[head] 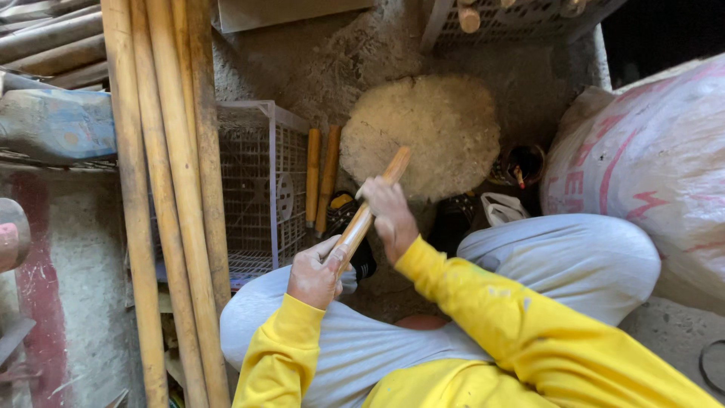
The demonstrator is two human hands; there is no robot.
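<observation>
A short wooden stick slants from my lap up toward a round pile of sawdust. My left hand grips its lower end. My right hand is closed around its middle, with something small and pale between the fingers that I cannot make out. Both arms wear yellow sleeves, and my legs in grey trousers are folded under the stick.
Several long wooden poles lean at the left beside a white plastic crate. Two short sticks lie against the crate. The sawdust pile sits ahead, a large white sack at the right, another crate at the top.
</observation>
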